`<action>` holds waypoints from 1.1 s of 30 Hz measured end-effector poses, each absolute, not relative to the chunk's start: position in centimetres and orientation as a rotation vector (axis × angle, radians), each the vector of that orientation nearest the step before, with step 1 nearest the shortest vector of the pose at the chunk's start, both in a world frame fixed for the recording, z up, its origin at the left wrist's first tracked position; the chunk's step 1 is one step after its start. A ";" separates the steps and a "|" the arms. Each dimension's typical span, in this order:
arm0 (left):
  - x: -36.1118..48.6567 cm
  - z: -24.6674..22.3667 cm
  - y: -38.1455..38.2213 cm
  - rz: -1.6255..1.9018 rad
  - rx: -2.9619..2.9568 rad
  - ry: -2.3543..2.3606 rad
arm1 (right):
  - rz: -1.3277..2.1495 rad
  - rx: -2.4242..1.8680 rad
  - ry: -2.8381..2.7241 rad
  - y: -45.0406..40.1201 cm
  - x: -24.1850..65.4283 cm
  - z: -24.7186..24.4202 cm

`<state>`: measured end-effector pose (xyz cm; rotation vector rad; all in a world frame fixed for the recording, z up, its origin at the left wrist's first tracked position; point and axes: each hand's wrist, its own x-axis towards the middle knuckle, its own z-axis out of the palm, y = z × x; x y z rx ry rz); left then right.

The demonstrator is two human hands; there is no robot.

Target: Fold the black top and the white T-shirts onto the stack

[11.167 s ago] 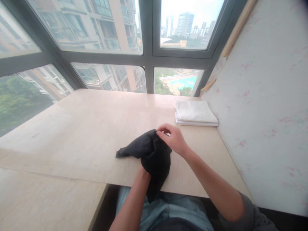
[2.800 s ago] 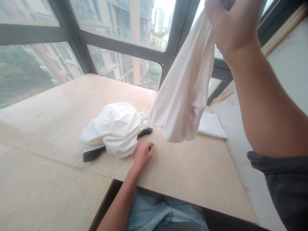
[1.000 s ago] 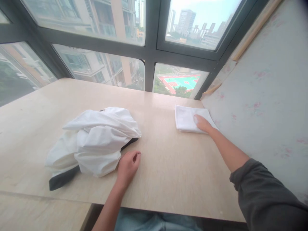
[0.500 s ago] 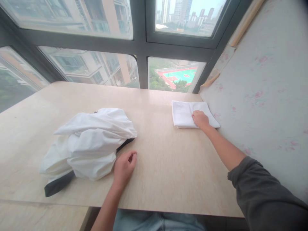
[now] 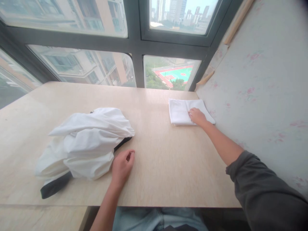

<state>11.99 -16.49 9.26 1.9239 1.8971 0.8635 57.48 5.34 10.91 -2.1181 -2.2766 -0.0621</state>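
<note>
A folded white cloth (image 5: 179, 112) lies flat at the back right of the table, beside the wall. My right hand (image 5: 197, 116) rests on top of its right part, fingers curled; whether they pinch the fabric is hard to see. On the left lies a crumpled white cloth (image 5: 89, 144) with black edging that shows at its lower left and right side. Just right of this heap my left hand (image 5: 123, 165) rests on the tabletop, its fingers curled in and thumb near the fingertips. Nothing shows between them.
The pale table (image 5: 154, 173) runs back to a dark window frame (image 5: 139, 48). A flowered wall (image 5: 260, 106) borders the right side. My legs in blue jeans (image 5: 154, 219) are at the front edge.
The whole view has shifted slightly, so things appear a little further left. Both hands keep about the same places beside and on the cloths.
</note>
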 end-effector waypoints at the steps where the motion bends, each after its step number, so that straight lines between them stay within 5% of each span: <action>1: 12.0 9.3 -16.5 0.862 1.929 1.897 | -0.065 -2.137 -2.267 5.5 57.3 11.0; 21: 12.0 9.5 -16.5 0.861 1.935 1.887 | -0.196 -1.910 -2.162 4.9 58.5 13.9; 33: 12.1 9.6 -16.6 0.859 1.942 1.890 | -0.146 -2.131 -2.183 5.6 56.3 10.7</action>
